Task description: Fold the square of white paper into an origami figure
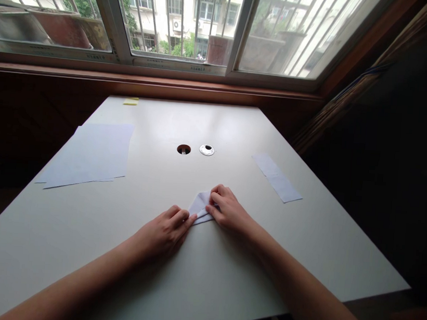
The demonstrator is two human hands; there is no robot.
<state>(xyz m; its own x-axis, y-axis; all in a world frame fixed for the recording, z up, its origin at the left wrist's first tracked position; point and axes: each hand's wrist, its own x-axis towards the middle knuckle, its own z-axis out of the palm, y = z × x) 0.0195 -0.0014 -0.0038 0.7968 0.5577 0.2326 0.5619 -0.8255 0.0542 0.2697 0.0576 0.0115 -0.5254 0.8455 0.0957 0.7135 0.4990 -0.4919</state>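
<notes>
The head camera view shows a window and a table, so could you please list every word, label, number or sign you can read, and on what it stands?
Readable text: none.
Window frame: small dark printed marks along the lower rails, too small and blurred to read.
Folded paper, loose sheets and paper strip: no writing visible.

My left forearm (94, 269) is bare as far as it shows, slim and smooth in outline, narrowing to a slender wrist (141, 240). My right forearm (300, 276) is bare as well, with the same long, tapering shape. My left hand (169, 227) and my right hand (229, 210) are ungloved, with slim fingers (191, 220) and rounded knuckles (174, 209); my fingernails are too small to make out.
</notes>
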